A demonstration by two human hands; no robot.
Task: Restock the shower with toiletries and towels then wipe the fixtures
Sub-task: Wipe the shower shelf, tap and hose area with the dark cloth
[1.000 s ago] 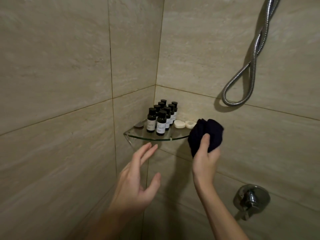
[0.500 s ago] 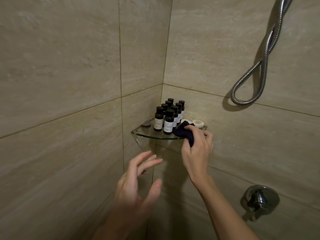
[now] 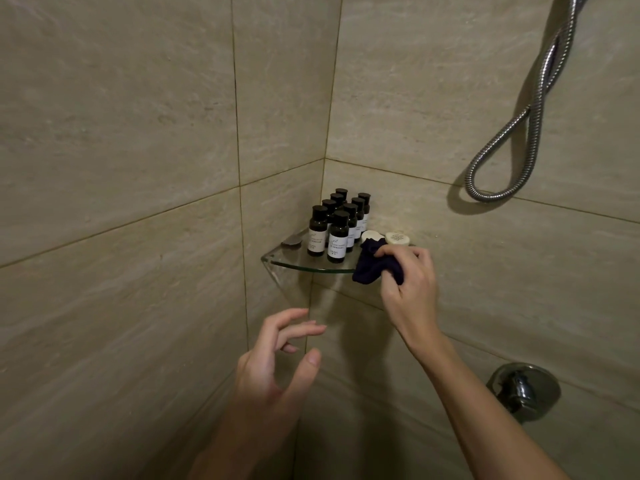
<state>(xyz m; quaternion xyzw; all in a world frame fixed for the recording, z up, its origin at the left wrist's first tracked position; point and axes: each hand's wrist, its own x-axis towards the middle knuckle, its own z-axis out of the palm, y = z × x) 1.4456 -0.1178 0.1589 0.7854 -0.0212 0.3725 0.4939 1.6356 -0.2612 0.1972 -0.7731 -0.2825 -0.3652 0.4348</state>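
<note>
While the right hand [image 3: 412, 282] grips the bunched dark navy cloth [image 3: 369, 270], fingers curled round it, the cloth sits pressed on the front edge of the clear glass quarter-round corner shelf [image 3: 301, 266], just left of the knuckles. Part of the cloth hangs over the rim, part lies on the glass.

Left hand [image 3: 273, 362]: holding nothing, fingers loosely spread and half bent, palm toward the corner, below the shelf and lower-left of the right hand, touching nothing.

On the shelf, left of and above the right hand:
- 8 small dark plastic bottles with black caps and white labels [image 3: 337, 242], upright, two rows of 4 running back into the corner, packed close.
- 2 round cream wrapped soaps [image 3: 397, 238], side by side just above the right hand's fingers; the left one touches the cloth's top edge.
- 1 small metal fixing disc [image 3: 292, 240] at the shelf's far left, beside the wall.

Further out: 1 chrome flexible shower hose [image 3: 519, 140] looped on the wall, well above and right of the right hand. 1 round chrome wall valve [image 3: 524, 389] right of the right forearm, below the hand. Beige stone-look wall tiles [image 3: 121, 133] all round.
</note>
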